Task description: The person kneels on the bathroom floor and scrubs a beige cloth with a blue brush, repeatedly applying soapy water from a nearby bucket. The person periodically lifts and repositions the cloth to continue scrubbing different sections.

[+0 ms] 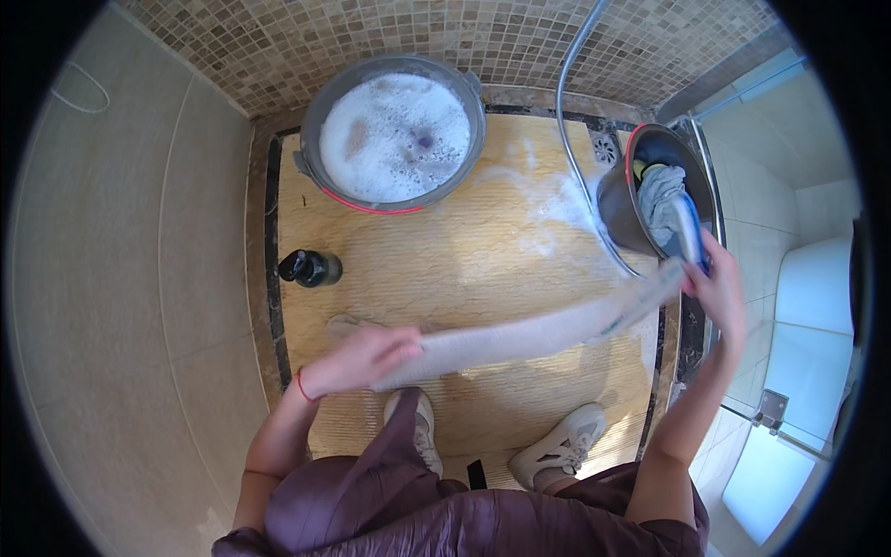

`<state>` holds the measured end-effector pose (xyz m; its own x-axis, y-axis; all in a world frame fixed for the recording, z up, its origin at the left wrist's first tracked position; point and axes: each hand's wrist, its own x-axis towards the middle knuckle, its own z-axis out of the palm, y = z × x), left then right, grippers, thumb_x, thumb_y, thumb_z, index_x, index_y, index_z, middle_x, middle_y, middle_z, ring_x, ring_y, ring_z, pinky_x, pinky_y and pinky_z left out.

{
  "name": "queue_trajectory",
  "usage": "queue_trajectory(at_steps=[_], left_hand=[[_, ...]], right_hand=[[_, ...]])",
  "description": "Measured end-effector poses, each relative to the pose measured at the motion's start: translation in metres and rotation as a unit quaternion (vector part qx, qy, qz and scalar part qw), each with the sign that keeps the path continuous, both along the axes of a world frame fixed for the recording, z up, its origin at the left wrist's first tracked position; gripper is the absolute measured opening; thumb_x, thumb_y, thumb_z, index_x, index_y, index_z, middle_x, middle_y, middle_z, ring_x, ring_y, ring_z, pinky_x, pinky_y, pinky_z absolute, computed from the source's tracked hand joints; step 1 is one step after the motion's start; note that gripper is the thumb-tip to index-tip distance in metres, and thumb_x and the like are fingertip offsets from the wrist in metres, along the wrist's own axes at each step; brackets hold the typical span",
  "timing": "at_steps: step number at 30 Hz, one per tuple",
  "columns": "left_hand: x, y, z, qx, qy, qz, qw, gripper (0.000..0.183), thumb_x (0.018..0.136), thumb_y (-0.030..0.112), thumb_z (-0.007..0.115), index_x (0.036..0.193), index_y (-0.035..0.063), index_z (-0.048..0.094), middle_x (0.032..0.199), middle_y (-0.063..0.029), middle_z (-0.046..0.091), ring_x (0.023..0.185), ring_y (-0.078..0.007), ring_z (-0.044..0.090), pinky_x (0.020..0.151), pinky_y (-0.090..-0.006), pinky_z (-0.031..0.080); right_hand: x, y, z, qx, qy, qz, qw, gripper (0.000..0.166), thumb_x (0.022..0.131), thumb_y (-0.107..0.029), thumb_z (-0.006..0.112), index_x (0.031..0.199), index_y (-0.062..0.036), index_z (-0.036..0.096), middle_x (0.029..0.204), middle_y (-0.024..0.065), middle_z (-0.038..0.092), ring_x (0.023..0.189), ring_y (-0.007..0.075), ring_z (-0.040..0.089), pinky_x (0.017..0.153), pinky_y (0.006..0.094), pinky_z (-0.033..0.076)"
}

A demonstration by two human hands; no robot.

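A long, whitish, see-through strip (515,339) with green marks stretches between my two hands, above the floor. Whether it is fabric or plastic film is unclear. My left hand (365,358), with a red cord at the wrist, grips it near its left end; some of the material hangs beyond the fingers. At the other end, my right hand (717,285) pinches the strip. A blurred blue-and-white object (689,226) rises from the right fingers, in front of a dark bucket (619,209). A grey-blue cloth (661,198) and something yellow-green are inside that bucket.
A grey basin (311,157) of foamy water stands by the mosaic wall (515,42). The black pump bottle (313,268) is at left. A metal shower hose (565,118) runs down past a floor drain (604,149). Suds (550,209) wet the ribbed floor. Glass door hinge (771,409) at right.
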<state>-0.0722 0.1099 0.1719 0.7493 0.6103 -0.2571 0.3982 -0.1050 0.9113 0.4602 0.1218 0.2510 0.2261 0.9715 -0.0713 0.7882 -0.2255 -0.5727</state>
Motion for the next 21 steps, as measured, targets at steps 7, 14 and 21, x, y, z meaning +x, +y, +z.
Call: queue_trajectory(at_steps=[7,14,21], left_hand=[[-0.002,0.065,-0.079,0.161,0.248,0.234,0.926,0.017,0.098,0.016,0.063,0.109,0.0026,0.067,0.1,-0.0267,0.069,0.096,-0.0453,0.069,0.076,-0.0529,0.054],[0.025,0.031,-0.137,0.322,0.122,0.266,0.9,0.049,0.097,0.009,0.06,0.146,0.0128,0.051,0.147,-0.0248,0.053,0.136,-0.0473,0.051,0.108,-0.0523,0.048],[0.043,-0.054,-0.173,0.297,0.336,0.105,0.888,0.068,0.097,0.045,0.063,0.16,0.0337,0.04,0.173,-0.0174,0.012,0.148,-0.0663,0.009,0.105,-0.0889,0.016]], right_hand=[[-0.096,0.14,-0.132,0.17,-0.003,0.004,0.985,0.03,0.081,0.001,0.072,0.11,0.0,0.066,0.094,0.0242,0.07,0.092,0.0398,0.071,0.08,0.0434,0.055],[-0.134,0.152,-0.182,0.023,0.133,-0.001,0.991,0.049,0.095,-0.004,0.067,0.142,-0.0014,0.053,0.12,0.0215,0.066,0.106,0.0356,0.071,0.093,0.0401,0.056],[-0.208,0.003,-0.225,-0.013,-0.001,0.078,0.997,0.067,0.101,-0.03,0.066,0.161,-0.0296,0.036,0.114,0.0171,0.064,0.086,0.0318,0.07,0.074,0.0459,0.057]])
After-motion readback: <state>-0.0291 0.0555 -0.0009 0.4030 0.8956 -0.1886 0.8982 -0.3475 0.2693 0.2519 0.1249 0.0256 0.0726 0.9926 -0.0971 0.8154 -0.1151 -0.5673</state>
